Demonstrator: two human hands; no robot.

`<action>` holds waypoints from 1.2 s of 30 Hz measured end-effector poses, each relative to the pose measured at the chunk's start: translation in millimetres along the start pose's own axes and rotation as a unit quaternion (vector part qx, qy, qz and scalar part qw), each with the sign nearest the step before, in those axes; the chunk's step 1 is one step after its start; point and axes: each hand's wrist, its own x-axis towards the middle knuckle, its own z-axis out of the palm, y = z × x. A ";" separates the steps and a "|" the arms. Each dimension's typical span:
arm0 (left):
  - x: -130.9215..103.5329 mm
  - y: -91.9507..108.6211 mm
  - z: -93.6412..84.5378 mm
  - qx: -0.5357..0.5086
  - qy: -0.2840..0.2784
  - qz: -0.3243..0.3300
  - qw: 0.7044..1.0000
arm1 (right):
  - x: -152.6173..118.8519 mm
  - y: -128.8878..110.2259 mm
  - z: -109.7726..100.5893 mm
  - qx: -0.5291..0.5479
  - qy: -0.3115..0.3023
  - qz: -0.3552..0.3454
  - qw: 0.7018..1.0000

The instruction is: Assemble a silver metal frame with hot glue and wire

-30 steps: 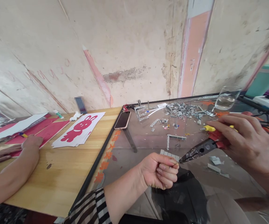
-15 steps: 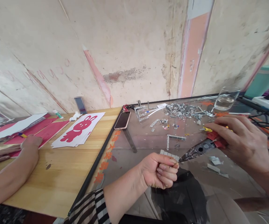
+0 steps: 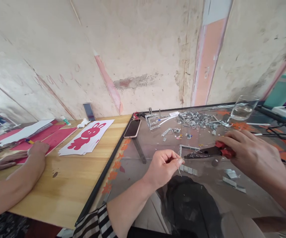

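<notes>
My left hand (image 3: 164,165) is closed in a pinch, with a thin pale wire-like piece (image 3: 179,171) sticking out above and below the fingers. In my right hand (image 3: 255,157) is a pair of needle-nose pliers (image 3: 207,152) with red handles, its jaws pointing left. The pliers' tips are right by my left fingertips; whether they grip anything there I cannot tell. Just below the tips lies a strip of joined grey pieces (image 3: 189,170) on the table. Behind the pliers is an L-shaped grey frame (image 3: 189,147).
A pile of small grey pieces (image 3: 195,119) lies at the back, left of a glass of water (image 3: 244,108). A phone (image 3: 132,128) rests by the table's left edge. Black cables (image 3: 279,134) run at right. On the wooden table, another person's hand (image 3: 38,148) touches red paper (image 3: 61,137).
My left hand has turned and risen slightly, and the thin piece now shows. The pliers have swung to a flatter angle, with my right hand slightly lower. The view has shifted a little.
</notes>
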 end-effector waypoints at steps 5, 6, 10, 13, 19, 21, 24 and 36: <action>-1.0 1.7 -2.2 0.116 0.020 0.064 0.991 | -0.5 -3.2 0.9 0.002 -0.041 0.014 0.999; 0.3 0.7 -3.1 0.105 0.017 0.057 0.993 | -0.5 -2.5 2.4 0.007 -0.036 0.013 0.999; 6.8 -4.6 -8.5 -0.043 -0.028 -0.044 0.998 | 0.0 4.4 9.7 0.018 0.003 0.030 0.999; 9.2 -6.7 -11.4 -0.141 -0.063 -0.095 0.983 | 0.3 7.4 10.8 0.013 0.006 0.056 0.998; 8.4 -7.5 -11.1 -0.205 -0.117 -0.145 0.961 | 2.0 3.2 0.7 0.009 0.038 0.035 0.999; 8.3 -7.5 -10.6 -0.214 -0.126 -0.151 0.957 | 3.2 1.9 -2.3 0.005 0.056 0.016 0.998; 8.4 -7.8 -10.1 -0.217 -0.136 -0.159 0.953 | 4.5 0.9 -4.6 -0.006 0.074 -0.004 0.997; 9.3 -11.6 -11.9 -0.220 -0.168 -0.210 0.938 | 2.8 3.2 -6.4 -0.014 0.075 -0.036 0.996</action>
